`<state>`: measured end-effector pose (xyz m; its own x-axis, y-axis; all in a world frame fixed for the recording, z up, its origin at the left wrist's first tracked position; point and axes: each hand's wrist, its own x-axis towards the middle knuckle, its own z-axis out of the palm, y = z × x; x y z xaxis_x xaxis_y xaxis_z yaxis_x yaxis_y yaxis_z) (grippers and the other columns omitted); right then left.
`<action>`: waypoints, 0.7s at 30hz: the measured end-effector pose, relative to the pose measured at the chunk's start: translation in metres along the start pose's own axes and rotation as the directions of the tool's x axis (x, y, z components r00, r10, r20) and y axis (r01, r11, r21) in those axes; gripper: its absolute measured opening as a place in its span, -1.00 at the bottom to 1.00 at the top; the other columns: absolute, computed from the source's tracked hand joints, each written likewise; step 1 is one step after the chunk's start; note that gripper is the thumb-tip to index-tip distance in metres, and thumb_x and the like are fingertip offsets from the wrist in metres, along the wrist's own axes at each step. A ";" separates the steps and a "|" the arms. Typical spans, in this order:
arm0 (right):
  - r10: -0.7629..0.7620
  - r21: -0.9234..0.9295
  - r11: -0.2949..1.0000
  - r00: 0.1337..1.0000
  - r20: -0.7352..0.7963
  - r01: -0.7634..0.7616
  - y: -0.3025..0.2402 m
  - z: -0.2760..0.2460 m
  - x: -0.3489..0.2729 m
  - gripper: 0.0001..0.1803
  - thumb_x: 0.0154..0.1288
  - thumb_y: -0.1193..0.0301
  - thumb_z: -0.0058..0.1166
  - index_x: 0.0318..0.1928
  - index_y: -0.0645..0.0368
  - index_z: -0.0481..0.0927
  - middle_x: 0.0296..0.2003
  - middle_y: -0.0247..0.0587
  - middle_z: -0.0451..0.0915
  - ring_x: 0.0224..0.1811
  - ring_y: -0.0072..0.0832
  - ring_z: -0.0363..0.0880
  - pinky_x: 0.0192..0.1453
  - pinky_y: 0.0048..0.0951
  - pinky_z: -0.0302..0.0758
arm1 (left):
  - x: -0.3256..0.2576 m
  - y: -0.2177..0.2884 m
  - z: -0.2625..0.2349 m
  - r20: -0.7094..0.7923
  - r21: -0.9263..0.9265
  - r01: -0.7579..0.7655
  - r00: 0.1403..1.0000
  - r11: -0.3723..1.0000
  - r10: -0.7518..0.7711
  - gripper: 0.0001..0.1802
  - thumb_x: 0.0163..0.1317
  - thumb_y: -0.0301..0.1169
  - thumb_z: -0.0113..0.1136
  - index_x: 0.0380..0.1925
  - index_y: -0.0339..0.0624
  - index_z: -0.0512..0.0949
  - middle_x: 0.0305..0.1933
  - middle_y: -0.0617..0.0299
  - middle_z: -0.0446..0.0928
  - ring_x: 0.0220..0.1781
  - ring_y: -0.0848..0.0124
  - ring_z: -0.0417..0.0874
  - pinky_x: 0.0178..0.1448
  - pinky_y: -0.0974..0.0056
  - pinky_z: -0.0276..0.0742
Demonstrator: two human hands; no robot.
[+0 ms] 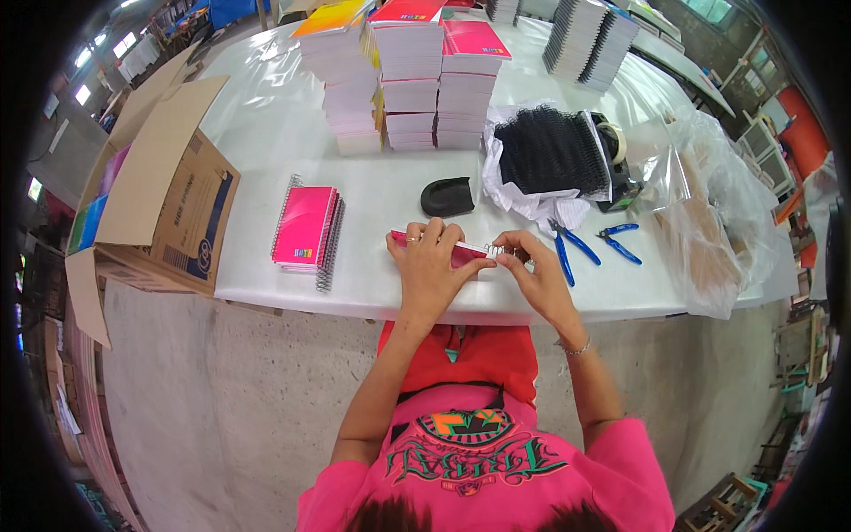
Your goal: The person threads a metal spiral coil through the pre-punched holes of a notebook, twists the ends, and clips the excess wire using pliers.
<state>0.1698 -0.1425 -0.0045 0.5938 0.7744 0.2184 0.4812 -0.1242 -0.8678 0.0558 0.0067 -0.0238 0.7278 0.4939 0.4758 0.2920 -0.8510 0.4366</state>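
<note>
A pink notebook lies near the table's front edge, its bound edge turned away from me. My left hand is closed over it, fingers across the far edge and thumb on the cover. At the notebook's right end, my right hand pinches a spiral coil that runs into the holes. Just beyond my hands is a black curved plastic piece. To the right of my right hand lie blue-handled cutting pliers and a second blue-handled pair.
At left, a stack of spiral-bound pink notebooks stands beside an open cardboard box. Tall stacks of notebooks rise at the back. Black coils rest on white paper, near a tape dispenser and clear plastic bags.
</note>
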 end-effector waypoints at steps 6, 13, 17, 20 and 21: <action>-0.034 0.029 0.999 0.997 -0.073 0.037 0.001 0.006 -0.001 -0.79 0.26 0.50 0.23 -0.10 0.25 0.58 -0.35 -0.24 0.54 -0.32 -0.47 0.45 -0.19 -0.45 0.40 | 0.004 0.001 0.002 0.018 0.035 -0.009 1.000 0.999 0.008 -0.46 -0.08 0.12 0.41 -0.27 -0.02 0.54 -0.17 0.33 0.40 0.04 0.21 0.41 0.24 -0.43 0.12; -0.104 -0.143 0.986 0.984 -0.145 0.083 -0.008 0.013 0.003 -0.84 0.39 0.40 0.13 -0.17 0.26 0.58 -0.32 -0.20 0.52 -0.32 -0.41 0.44 -0.20 -0.43 0.35 | 0.004 0.001 -0.002 0.054 0.032 0.014 0.998 0.999 -0.016 -0.50 0.03 0.08 0.35 -0.20 -0.02 0.54 -0.14 0.32 0.39 0.04 0.19 0.39 0.24 -0.38 0.10; -0.269 -0.434 0.873 0.962 -0.049 0.222 -0.006 0.009 0.009 -0.83 0.40 0.35 0.10 -0.16 0.19 0.54 -0.33 -0.17 0.46 -0.26 -0.27 0.44 -0.09 -0.31 0.29 | 0.002 0.003 -0.007 0.070 0.029 0.010 0.997 1.000 -0.012 -0.57 0.13 0.01 0.30 -0.14 -0.01 0.54 -0.12 0.31 0.40 0.06 0.18 0.38 0.25 -0.35 0.10; -0.277 -0.447 0.863 0.960 -0.029 0.235 -0.014 0.011 0.012 -0.85 0.38 0.36 0.10 -0.16 0.15 0.52 -0.31 -0.17 0.45 -0.20 -0.21 0.45 -0.02 -0.27 0.25 | 0.002 0.002 -0.008 0.106 0.020 0.023 0.994 1.000 -0.025 -0.60 0.17 -0.03 0.29 -0.12 0.00 0.53 -0.10 0.32 0.41 0.09 0.18 0.37 0.28 -0.37 0.07; -0.268 -0.473 0.844 0.963 0.035 0.252 -0.010 0.008 0.013 -0.86 0.36 0.37 0.10 -0.16 0.13 0.51 -0.29 -0.18 0.46 -0.17 -0.21 0.46 -0.01 -0.26 0.25 | 0.002 0.003 -0.010 0.120 0.010 0.025 0.992 1.000 -0.026 -0.61 0.18 -0.04 0.28 -0.11 0.01 0.53 -0.08 0.32 0.40 0.10 0.19 0.37 0.27 -0.38 0.09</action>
<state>0.1676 -0.1265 0.0035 0.4201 0.8006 0.4272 0.8610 -0.2029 -0.4664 0.0519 0.0068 -0.0144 0.7892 0.4905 0.3697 0.3160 -0.8403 0.4404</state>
